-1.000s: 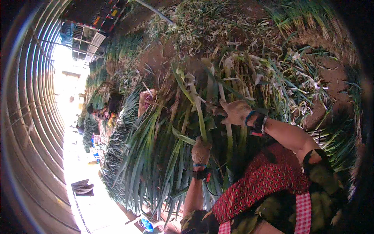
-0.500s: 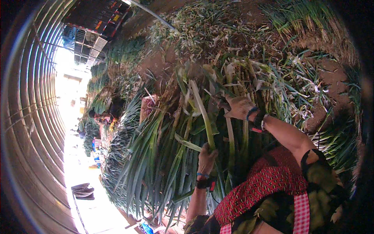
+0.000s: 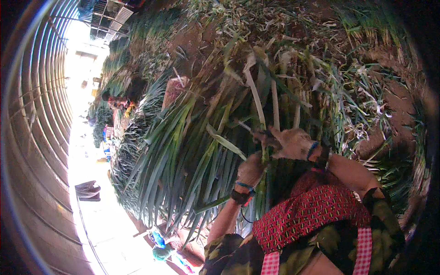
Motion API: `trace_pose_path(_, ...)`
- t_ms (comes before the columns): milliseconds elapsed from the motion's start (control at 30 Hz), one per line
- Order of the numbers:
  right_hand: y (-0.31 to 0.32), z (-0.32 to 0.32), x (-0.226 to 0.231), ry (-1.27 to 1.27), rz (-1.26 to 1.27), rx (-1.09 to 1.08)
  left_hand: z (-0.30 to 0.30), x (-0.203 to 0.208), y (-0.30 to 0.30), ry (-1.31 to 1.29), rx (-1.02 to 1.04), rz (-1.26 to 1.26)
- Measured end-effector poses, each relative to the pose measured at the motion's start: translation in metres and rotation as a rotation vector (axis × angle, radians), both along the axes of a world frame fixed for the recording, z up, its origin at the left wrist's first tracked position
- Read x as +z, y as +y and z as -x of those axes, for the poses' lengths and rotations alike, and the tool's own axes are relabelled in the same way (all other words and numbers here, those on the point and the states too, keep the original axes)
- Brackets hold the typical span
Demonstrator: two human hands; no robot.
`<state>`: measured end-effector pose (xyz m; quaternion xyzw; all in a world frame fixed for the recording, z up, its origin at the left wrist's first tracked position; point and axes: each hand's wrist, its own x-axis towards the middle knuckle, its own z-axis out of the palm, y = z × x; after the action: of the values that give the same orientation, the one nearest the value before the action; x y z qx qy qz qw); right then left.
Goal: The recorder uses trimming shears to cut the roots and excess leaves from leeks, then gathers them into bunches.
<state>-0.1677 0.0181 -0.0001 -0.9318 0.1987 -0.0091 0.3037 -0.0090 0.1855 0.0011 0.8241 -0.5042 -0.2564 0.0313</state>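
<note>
My left hand [image 3: 250, 170] is closed around the green part of a long green onion [image 3: 256, 98], whose pale stem points away from me. Close beside it, my right hand [image 3: 293, 145] has its fingers bent next to the same stalk. A thin, light strip sticks out past the darkened fingertips of that hand, and I cannot make out what it is. Under both hands spreads a big heap of green onions [image 3: 169, 158], leaves toward the lower left and pale stems toward the far side. A loose, pale-green leaf [image 3: 224, 141] lies just left of my hands.
Peeled leaves and scraps [image 3: 360, 98] litter the brown soil to the right and far side. More bundled onions [image 3: 366, 30] stand at the far right. A ribbed, curved wall [image 3: 39, 183] runs down the left. A reddish crate-like thing [image 3: 174, 91] sits beyond the heap.
My right hand has come nearer to me and down beside my left hand. My left hand has shifted slightly right, and the held onion now stands closer to the neighbouring stems.
</note>
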Motion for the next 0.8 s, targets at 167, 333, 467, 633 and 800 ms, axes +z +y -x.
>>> trace_pose_path(167,0.014,-0.011,0.030,0.122,0.132,0.087,-0.093,0.010,0.014,-0.400,0.309,0.699)
trace_pose_path(333,0.019,-0.020,0.025,0.149,0.017,0.065,-0.136,0.025,0.004,-0.735,0.096,0.313)
trace_pose_path(467,0.018,-0.013,0.037,0.063,-0.086,0.085,-0.165,-0.003,0.006,-0.403,0.155,0.468)
trace_pose_path(633,0.019,0.014,0.031,0.015,-0.016,0.019,-0.113,0.050,-0.015,-0.334,0.229,0.056)
trace_pose_path(800,0.009,0.018,0.036,0.088,0.002,0.028,-0.083,0.051,0.015,-0.247,0.187,0.071)
